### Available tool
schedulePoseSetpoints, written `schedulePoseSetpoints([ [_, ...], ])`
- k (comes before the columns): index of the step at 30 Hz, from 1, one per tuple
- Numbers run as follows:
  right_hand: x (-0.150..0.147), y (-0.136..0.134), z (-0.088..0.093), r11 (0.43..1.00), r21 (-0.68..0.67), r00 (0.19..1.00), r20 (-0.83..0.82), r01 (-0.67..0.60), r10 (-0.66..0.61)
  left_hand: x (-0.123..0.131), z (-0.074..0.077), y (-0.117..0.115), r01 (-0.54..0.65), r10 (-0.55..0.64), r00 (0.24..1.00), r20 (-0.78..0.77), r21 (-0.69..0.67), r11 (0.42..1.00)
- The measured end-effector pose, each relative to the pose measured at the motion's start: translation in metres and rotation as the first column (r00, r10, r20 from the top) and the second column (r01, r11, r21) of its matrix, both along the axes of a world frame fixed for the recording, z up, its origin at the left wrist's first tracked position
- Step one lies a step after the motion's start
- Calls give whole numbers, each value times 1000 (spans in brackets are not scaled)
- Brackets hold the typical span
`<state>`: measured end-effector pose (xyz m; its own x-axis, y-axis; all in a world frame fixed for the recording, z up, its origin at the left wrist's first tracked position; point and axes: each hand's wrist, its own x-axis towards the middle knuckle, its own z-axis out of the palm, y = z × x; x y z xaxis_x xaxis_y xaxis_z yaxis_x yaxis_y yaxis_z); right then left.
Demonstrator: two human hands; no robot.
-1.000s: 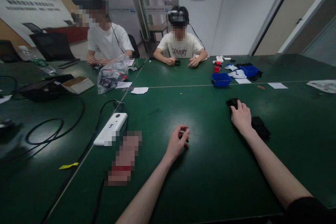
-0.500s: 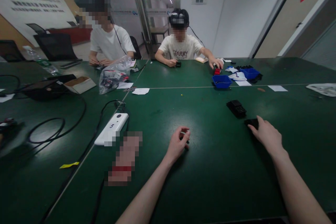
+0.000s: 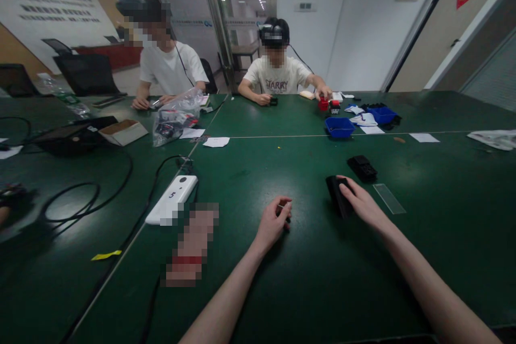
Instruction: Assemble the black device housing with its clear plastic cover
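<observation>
My right hand (image 3: pixel 358 201) is closed round the edge of a flat black rectangular object (image 3: pixel 335 193), which is tilted above the green table. Its exact kind cannot be made out. To the right of it lies a thin clear rectangular sheet (image 3: pixel 389 199), flat on the tabletop. Just beyond stands a black blocky item (image 3: pixel 362 168), apart from my fingers. My left hand (image 3: pixel 275 220) rests near the middle of the table, fingers curled and thumb meeting the fingertips. Something small and thin seems to sit between them, too small to name.
A white power bank (image 3: pixel 173 200) marked 5 and black cables (image 3: pixel 86 199) lie to the left. Across the table sit two people; the hand (image 3: pixel 322 91) of one is at a red item (image 3: pixel 323 104). A blue tray (image 3: pixel 339 127) stands near that person, with a plastic bag (image 3: pixel 177 118) further left.
My right hand has lifted the flat black object and brought it leftward, uncovering the clear sheet. My left hand has hardly moved. The facing person's red item has shifted left.
</observation>
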<state>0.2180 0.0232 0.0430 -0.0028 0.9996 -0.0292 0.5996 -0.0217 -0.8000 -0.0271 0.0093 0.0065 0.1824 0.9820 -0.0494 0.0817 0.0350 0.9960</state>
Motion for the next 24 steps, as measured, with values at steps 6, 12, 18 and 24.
schedulePoseSetpoints([
  [6,-62,-16,-30,961,-156,859,-497,-228,123,1,0,-2,47,-46,999,-20,27,999],
  [12,-72,-23,-35,929,-139,854,-458,-343,247,0,-1,-2,14,-3,996,-95,111,994],
  [18,-26,-5,-20,990,9,986,-87,-141,141,-1,1,0,-33,51,987,-155,118,993],
  [24,46,7,-21,964,209,769,585,164,-258,-2,0,1,-26,31,994,-103,42,999],
])
